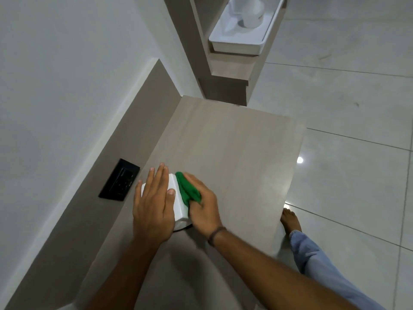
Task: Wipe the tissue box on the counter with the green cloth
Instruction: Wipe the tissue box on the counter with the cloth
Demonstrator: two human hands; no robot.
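Note:
A white tissue box (178, 204) stands on the grey wood-grain counter (234, 153), near its left side by the wall. My left hand (154, 204) lies flat on top of the box, fingers together, covering most of the lid. My right hand (203, 209) presses a bunched green cloth (186, 189) against the box's right side face. The cloth runs along that side from the far top corner down under my fingers. The box's left half is hidden beneath my left hand.
A black wall socket (119, 180) sits on the backsplash just left of the box. Farther back, a shelf holds a white tray (237, 39) with a white bottle (252, 12). Tiled floor (346, 108) lies right of the counter, with my bare foot (290, 220) and a jeans leg.

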